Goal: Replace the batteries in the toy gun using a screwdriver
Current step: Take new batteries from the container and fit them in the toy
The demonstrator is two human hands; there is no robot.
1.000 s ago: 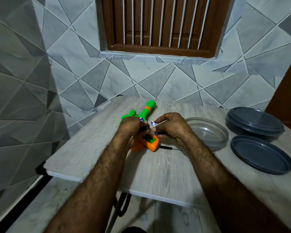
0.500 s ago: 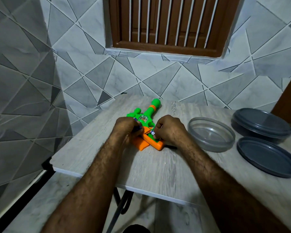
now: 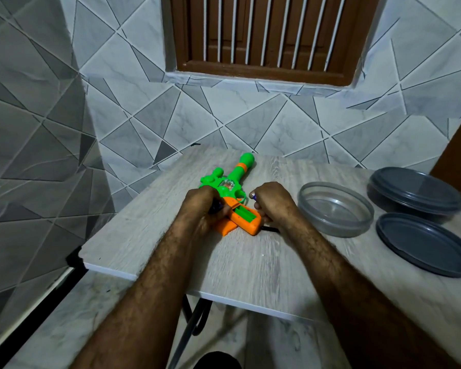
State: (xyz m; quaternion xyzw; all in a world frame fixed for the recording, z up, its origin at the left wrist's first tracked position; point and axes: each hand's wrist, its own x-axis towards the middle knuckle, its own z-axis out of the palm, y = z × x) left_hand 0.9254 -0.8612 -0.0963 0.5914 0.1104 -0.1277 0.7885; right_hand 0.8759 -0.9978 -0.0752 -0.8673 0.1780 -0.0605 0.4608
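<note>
Two bare forearms reach in over the near edge of the wood-grain table (image 3: 250,267). The left hand (image 3: 201,206) is curled, its fingers wrapped round a dark battery (image 3: 216,208), knuckles right up against the toy gun (image 3: 233,183). The right hand (image 3: 272,202) is fisted, pinching a second battery (image 3: 253,195) whose pale tip pokes out by the thumb. Between the hands lies the gun's orange grip, its battery compartment (image 3: 244,215) open, green inside. An orange cover (image 3: 224,228) lies touching the grip's left side. A black screwdriver (image 3: 270,229) peeks out under the right wrist. To the right sit a clear bowl (image 3: 330,231) and a grey lid (image 3: 423,246), with a lidded grey container (image 3: 415,194) behind. The green barrel points away towards the tiled wall (image 3: 171,123).
</note>
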